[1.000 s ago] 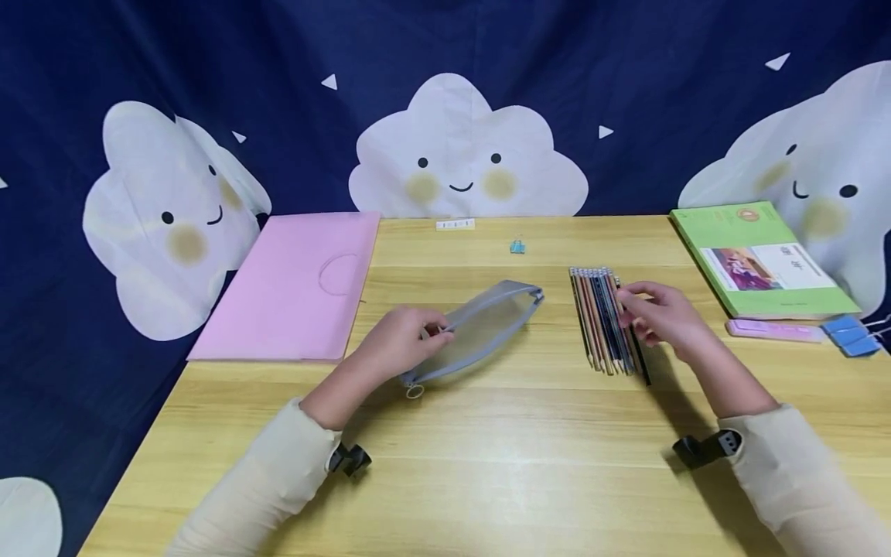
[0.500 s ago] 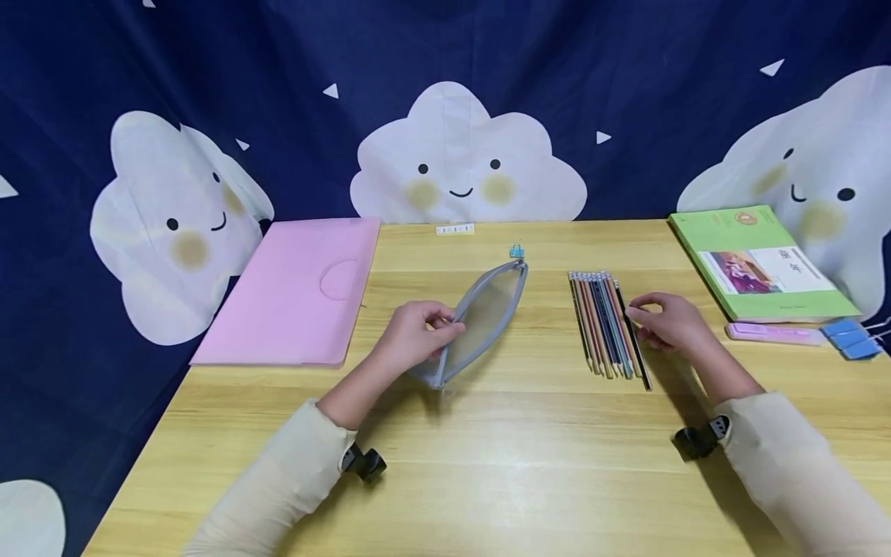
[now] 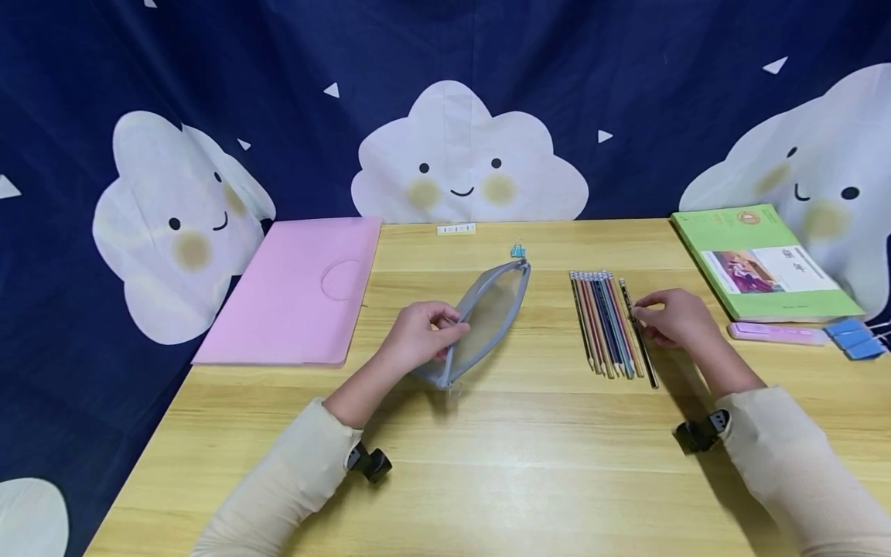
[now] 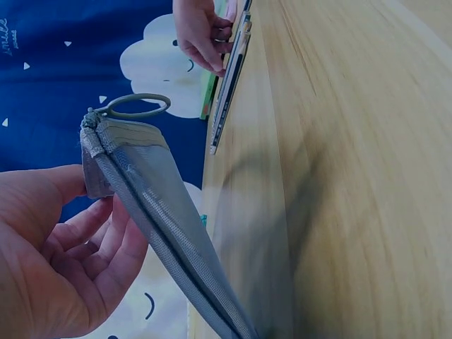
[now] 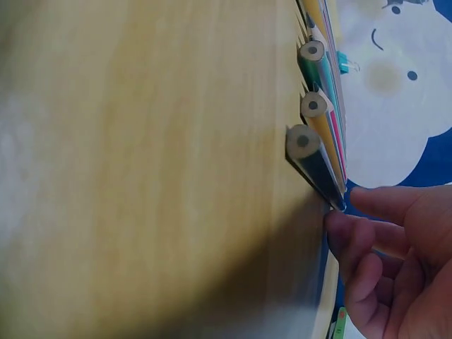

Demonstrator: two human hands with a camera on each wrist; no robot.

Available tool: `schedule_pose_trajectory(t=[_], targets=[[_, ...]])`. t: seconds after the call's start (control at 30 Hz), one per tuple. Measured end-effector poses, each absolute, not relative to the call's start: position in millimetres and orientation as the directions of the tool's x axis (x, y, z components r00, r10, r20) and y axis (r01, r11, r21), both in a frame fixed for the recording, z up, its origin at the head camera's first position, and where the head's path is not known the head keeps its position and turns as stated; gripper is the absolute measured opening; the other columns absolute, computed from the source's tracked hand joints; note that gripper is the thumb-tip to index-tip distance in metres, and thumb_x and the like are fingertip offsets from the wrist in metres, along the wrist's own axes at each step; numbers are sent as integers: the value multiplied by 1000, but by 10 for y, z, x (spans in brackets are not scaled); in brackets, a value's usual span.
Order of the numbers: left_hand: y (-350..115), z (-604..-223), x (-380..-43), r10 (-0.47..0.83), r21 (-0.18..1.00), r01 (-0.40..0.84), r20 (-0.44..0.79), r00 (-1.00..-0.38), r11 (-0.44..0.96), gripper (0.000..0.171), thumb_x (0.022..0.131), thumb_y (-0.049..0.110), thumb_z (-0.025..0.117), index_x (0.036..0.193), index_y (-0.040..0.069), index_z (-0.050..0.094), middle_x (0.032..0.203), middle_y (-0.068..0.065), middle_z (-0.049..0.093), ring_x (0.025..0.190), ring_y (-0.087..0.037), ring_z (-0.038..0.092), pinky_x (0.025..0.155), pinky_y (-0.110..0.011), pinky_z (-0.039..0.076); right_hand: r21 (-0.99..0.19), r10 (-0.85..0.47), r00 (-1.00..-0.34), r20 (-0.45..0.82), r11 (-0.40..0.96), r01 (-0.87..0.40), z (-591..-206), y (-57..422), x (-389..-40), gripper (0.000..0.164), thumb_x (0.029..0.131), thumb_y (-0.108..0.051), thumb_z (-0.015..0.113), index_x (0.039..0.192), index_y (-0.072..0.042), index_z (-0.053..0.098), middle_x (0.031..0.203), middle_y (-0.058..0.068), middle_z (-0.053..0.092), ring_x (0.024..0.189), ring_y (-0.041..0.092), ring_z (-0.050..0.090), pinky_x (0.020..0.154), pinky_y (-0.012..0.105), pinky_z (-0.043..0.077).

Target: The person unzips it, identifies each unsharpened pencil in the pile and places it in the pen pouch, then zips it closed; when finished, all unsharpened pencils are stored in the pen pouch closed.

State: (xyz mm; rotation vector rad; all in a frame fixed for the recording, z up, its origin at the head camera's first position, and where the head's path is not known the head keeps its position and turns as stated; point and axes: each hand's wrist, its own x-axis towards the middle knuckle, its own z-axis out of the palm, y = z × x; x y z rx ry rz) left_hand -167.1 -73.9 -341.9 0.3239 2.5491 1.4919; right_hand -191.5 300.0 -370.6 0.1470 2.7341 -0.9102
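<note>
My left hand pinches the rim of a grey zip pouch, whose mouth gapes wide. In the left wrist view the zipped edge of the pouch slants down past my fingers, with a pull ring at its upper corner. My right hand pinches a dark pencil near its upper half, thumb and forefinger on either side. That pencil lies just right of a neat row of several pencils. From the right wrist, the blunt end of the dark pencil faces me.
A pink folder lies at the left. At the right are a green book, a pink pen-like item and a large blue binder clip. A small blue binder clip and a white strip sit at the back.
My left hand has turned the pouch, so its far end points more toward the back. My right hand has come down onto the dark pencil and drawn it slightly right, away from the row.
</note>
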Motion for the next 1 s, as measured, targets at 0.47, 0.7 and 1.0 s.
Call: schedule_pose_trajectory(t=[0.47,0.7,1.0], targets=[[-703,-3421,-1660,267,889,84,-44,-963,450,15,75,17,67,84,7,62,67,-4,58,45,-18,54,42,-28,50,-399,15,-978,-206,912,98,-3651,2940,-1935,40,75,-26,62,102,2,56,59,0,58,53,15,52,49,29,40],[-699,-3421,-1655,269,891,76,-53,-962,448,16,75,19,67,85,8,62,68,-5,57,45,-17,54,42,-28,51,-429,55,-986,-155,896,117,-3582,2976,-1912,41,74,-29,61,101,2,55,71,8,59,56,18,51,46,29,41],[-690,-3401,-1651,256,909,33,-82,-963,414,19,74,18,68,86,6,62,70,-6,59,46,-18,56,43,-30,52,-821,186,-979,78,570,43,-3536,2889,-2009,36,76,-20,61,107,-6,49,63,9,59,45,24,52,29,39,35]])
